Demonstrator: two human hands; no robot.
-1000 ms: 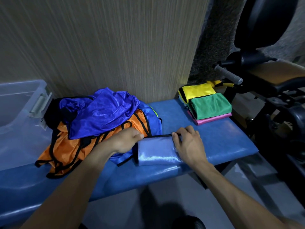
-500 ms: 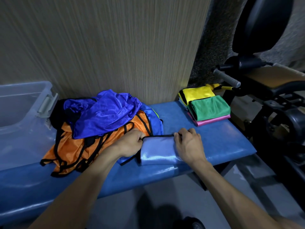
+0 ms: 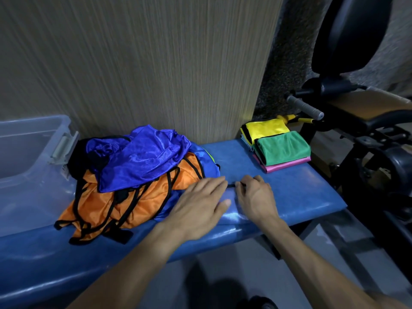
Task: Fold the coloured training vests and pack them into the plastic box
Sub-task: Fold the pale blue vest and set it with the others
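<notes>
Light-blue vest (image 3: 231, 216) lay mid-frame on the worktop (image 3: 301, 192); I saw my left hand (image 3: 198, 208) flat, fingers straight, right hand (image 3: 256, 197) pinching its black trim.

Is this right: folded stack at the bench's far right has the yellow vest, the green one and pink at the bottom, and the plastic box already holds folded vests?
Not quite. The head view shows the plastic box with no vests inside. The rest holds: the yellow vest and green vest sit on the pink vest at the bench's far right.
</notes>
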